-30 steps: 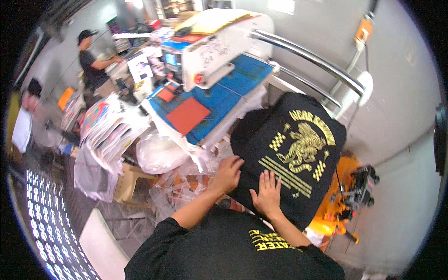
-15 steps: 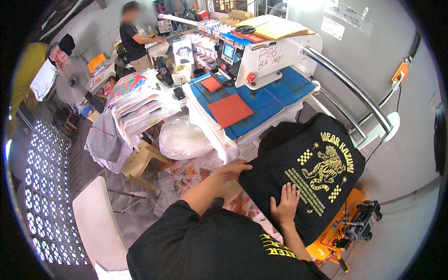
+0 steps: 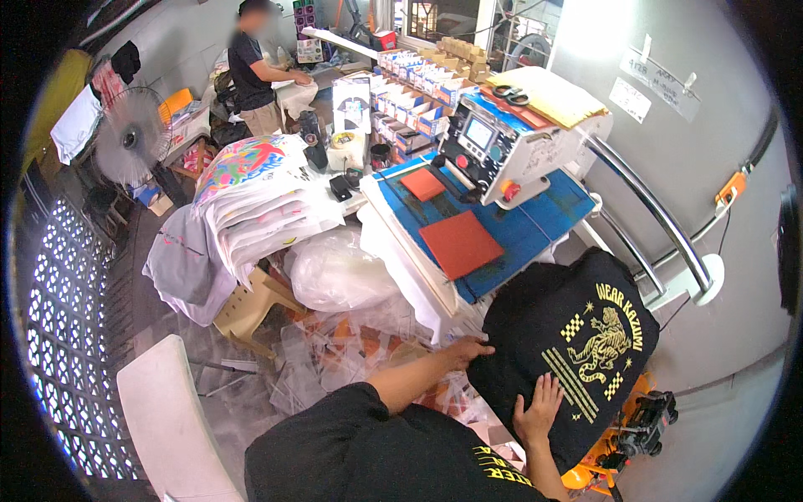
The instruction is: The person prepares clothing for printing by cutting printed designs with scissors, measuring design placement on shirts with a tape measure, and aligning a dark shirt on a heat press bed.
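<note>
A black T-shirt (image 3: 527,314) lies spread in front of me at the right. On its upper side is a pale yellow print (image 3: 604,347) with a tiger, checkered patches and lettering. My left hand (image 3: 467,351) grips the shirt's left edge, its fingers partly hidden by the cloth. Flat on the fabric beside the print's lower lines, my right hand (image 3: 539,408) rests with its fingers stretched out. Just beyond the shirt stands a heat press (image 3: 493,159) with a blue lower bed (image 3: 544,222). Two red pads (image 3: 462,243) lie on that bed.
Stacked printed shirts (image 3: 268,213) stand left of the press, above a beige plastic chair (image 3: 251,311). Clear plastic sheets (image 3: 335,360) litter the floor. A white chair back (image 3: 171,414) is near left, a fan (image 3: 130,140) farther off. Another person (image 3: 251,71) works at the back.
The view has shifted, so the press, the shirt and my hands appear lower and mostly farther right. Both hands keep about the same places on the shirt.
</note>
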A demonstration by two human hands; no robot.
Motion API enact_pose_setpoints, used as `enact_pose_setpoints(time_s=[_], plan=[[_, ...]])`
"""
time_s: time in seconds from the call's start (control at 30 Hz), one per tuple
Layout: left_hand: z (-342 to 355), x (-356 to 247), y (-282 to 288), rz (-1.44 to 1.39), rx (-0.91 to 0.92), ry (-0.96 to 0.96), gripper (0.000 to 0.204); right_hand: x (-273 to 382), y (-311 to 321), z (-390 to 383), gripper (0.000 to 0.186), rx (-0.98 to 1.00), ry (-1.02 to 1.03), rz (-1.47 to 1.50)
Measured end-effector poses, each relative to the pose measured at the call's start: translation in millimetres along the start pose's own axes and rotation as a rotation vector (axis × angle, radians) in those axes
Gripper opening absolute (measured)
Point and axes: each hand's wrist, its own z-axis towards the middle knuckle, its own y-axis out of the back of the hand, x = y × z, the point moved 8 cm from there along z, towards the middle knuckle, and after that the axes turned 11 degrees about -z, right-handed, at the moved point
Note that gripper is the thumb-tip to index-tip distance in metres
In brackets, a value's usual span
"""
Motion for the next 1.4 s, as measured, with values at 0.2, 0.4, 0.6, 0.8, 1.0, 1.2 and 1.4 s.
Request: enact_pose_setpoints(time_s=[0.2,0.4,0.6,0.8,1.0,1.2,1.4], plan=[[-31,-40,24,1.192,-0.502,-0.492,0.05,6,-11,2,0.062,0.068,-0.147,-0.055],[-164,-22,19,1.242,0.457,-0.12,0.043,-9,-6,-5,0.061,0.043,-0.202,0.032],[-261,-40,31,1.163,0.463,0.333,0.035,-74,-16,-17,0.061,0.257,-0.648,-0.205],[-277,-157,-121,1.248,0.425,-0.626,0.021,-100,-16,-25,0.068,0.281,-0.693,-0.246],[-284,-299,-189,1.653,-0.421,-1.602,0.029,-140,5,-52,0.066,0.323,-0.966,-0.383],[-196,-320,-159,1.785,-0.371,-1.207,0.032,-144,28,-75,0.067,0.058,-0.859,-0.334],[-209,-304,-166,1.872,-0.536,-1.421,0.025,-163,3,-92,0.072,-0.034,-0.969,-0.185]])
